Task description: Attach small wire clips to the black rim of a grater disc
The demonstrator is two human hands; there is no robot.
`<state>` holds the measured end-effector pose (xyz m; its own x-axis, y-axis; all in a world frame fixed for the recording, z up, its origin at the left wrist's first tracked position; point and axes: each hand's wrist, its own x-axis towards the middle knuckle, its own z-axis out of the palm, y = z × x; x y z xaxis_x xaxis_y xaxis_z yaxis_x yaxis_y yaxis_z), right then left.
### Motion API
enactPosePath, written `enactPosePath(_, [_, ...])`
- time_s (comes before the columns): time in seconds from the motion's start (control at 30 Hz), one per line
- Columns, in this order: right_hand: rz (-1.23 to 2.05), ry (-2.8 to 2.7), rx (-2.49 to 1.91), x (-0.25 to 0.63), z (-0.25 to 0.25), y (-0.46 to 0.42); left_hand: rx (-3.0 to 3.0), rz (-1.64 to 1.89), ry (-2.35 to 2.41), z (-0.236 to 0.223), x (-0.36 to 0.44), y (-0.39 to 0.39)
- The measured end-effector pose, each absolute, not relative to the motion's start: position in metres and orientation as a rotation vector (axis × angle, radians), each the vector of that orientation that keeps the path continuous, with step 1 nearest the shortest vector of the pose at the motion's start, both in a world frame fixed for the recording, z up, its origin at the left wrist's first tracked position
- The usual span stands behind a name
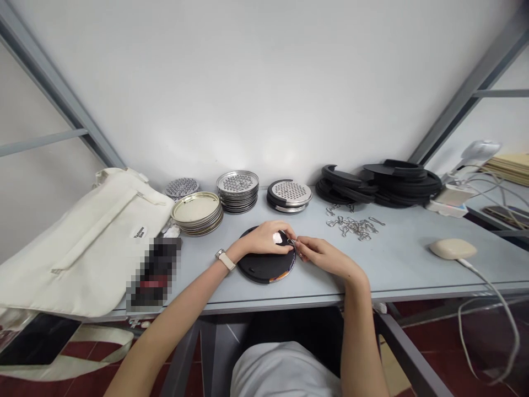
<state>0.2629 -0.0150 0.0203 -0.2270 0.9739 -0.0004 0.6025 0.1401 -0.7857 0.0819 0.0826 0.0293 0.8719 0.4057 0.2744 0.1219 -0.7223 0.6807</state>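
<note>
A round black case (264, 269) lies flat near the table's front edge, with a thin metal rim and a strip of orange and purple at its lower right. My left hand (264, 238) rests over its top, fingers curled toward the right edge and holding it. At that edge my right hand (320, 255) is closed in a pinch on a small metal clip (291, 241), partly hidden by the fingers. Right of my hands lies a loose heap of similar metal clips (353, 226).
Behind stand stacked gold-toned lids (196, 209), perforated metal discs (237, 184), a black-sleeved perforated disc (291, 193) and piled black covers (400, 182). A white bag (91, 242) fills the left. At right are a cream corded device (452, 248) and a power adapter (450, 196).
</note>
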Motion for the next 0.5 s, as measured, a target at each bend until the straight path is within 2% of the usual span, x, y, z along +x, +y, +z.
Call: enactPosePath(0.5, [0.956,-1.912,-1.496,0.2661,0.0188,-0.0154,2.266,0.469,0.409,0.0271,0.0812,0.0863])
